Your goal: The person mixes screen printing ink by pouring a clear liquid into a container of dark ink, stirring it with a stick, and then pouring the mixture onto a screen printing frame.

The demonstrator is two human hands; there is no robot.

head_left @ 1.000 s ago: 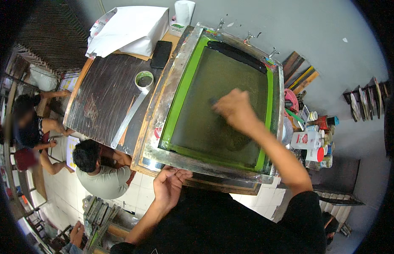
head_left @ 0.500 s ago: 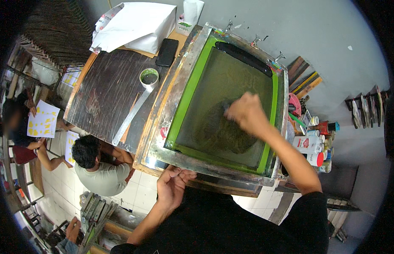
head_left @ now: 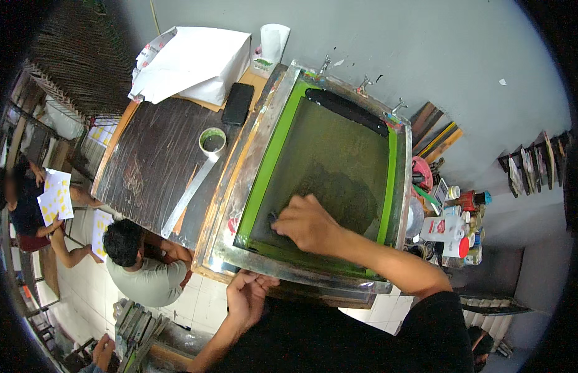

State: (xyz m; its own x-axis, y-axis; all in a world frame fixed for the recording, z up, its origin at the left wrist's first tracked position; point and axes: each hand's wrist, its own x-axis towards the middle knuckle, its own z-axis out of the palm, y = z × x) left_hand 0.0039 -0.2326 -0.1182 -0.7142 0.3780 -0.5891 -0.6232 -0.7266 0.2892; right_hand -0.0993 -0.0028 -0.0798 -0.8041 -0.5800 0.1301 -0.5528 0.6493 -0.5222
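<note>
A printing screen [head_left: 239,253] with a metal frame lies tilted before me, its dark mesh bordered in green. My right hand [head_left: 306,224] is closed around a small dark wad [head_left: 273,217], pressed to the mesh near the lower left corner. A darker, wet-looking patch [head_left: 345,193] spreads over the mesh beside it. Along the far end of the mesh lies a long black squeegee-like strip or band of ink [head_left: 346,110]. My left hand [head_left: 247,297] is closed with curled fingers at the frame's near edge; whatever it grips is hidden.
To the left, a dark worktop [head_left: 152,155] holds a tape roll [head_left: 212,142], a steel ruler [head_left: 188,198], a phone [head_left: 238,104] and a white bag [head_left: 196,65]. Bottles and jars [head_left: 454,233] crowd the right. A seated person [head_left: 140,267] is at lower left, another holding printed sheets.
My right hand has swept the wad left and toward me, from the middle of the mesh to its lower left. The view has shifted slightly. My left hand stays at the near edge.
</note>
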